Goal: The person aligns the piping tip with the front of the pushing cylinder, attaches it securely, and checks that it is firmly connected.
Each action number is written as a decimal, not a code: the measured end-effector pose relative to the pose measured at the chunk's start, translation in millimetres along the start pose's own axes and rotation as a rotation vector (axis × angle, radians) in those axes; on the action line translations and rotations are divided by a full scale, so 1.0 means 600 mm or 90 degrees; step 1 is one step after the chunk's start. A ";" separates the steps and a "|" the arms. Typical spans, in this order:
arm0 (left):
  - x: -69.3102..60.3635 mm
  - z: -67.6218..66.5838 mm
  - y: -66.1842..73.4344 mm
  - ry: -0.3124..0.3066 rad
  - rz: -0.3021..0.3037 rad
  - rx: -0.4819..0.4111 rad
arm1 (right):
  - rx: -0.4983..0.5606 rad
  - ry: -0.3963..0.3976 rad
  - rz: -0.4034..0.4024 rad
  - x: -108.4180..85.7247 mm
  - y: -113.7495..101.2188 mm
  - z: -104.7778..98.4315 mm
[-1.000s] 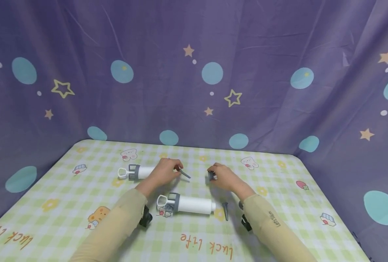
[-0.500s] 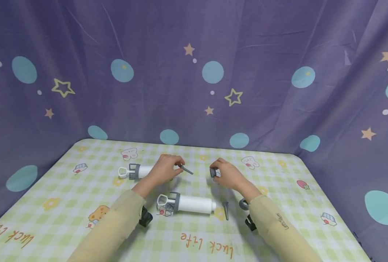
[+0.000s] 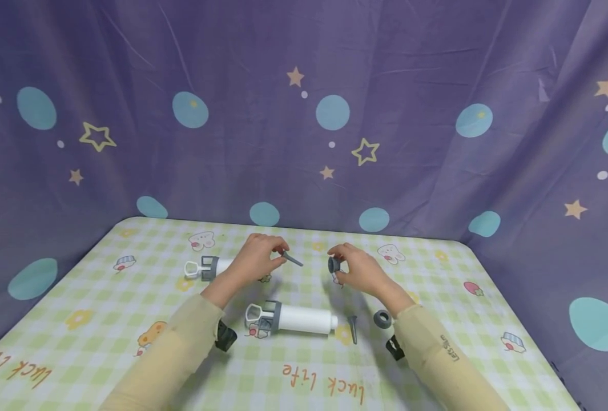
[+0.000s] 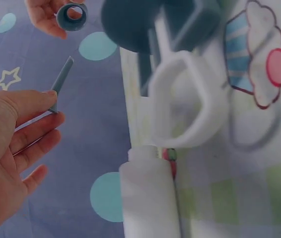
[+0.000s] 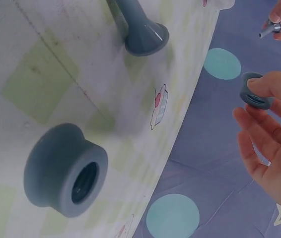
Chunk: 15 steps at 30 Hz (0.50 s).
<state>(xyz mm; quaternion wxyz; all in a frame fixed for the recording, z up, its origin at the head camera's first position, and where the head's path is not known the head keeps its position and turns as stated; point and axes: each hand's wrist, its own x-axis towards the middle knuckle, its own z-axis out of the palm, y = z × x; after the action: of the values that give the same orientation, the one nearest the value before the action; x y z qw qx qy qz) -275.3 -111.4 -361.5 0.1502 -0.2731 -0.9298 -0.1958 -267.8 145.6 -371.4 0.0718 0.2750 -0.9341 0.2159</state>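
My left hand (image 3: pixel 254 257) pinches a slim grey nozzle (image 3: pixel 293 260) by its wider end, thumb against fingers, the narrow end pointing right. To the right, apart from it, my right hand (image 3: pixel 363 269) holds a grey threaded ring (image 3: pixel 333 265) between thumb and fingers. The ring's round opening shows in the left wrist view. Both hands are raised above the table. Behind my left hand lies a white syringe-like tube (image 3: pixel 224 265) with a grey frame and a white loop handle, partly hidden by the hand. A similar tube (image 3: pixel 304 319) lies nearer to me.
A second grey nozzle (image 3: pixel 353 329) rests right of the near tube's tip. Beside it, close to my right sleeve, sits another grey ring (image 3: pixel 378 321). A checked cloth (image 3: pixel 262 377) covers the table, and a purple curtain (image 3: pixel 242 114) hangs behind its far edge.
Both hands have risen slightly, still holding the nozzle and the ring. The held ring has turned, showing more of its opening. The loose ring has come out from behind my right sleeve.
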 end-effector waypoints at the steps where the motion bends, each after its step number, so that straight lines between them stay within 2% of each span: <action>1: 0.001 -0.003 0.001 0.002 0.002 0.003 | -0.005 -0.001 -0.002 0.000 -0.001 -0.002; 8: 0.003 -0.011 0.009 0.013 0.012 0.003 | -0.021 0.019 -0.021 0.000 -0.005 -0.009; 15: 0.004 -0.017 0.021 0.033 0.019 -0.007 | 0.001 0.048 -0.045 0.004 -0.010 -0.009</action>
<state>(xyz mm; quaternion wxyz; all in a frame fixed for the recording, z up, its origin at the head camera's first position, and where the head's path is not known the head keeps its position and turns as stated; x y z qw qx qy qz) -268.5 -105.1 -347.8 0.1753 -0.2830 -0.9202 -0.2059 -266.6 142.5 -363.5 0.1141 0.2997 -0.9203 0.2243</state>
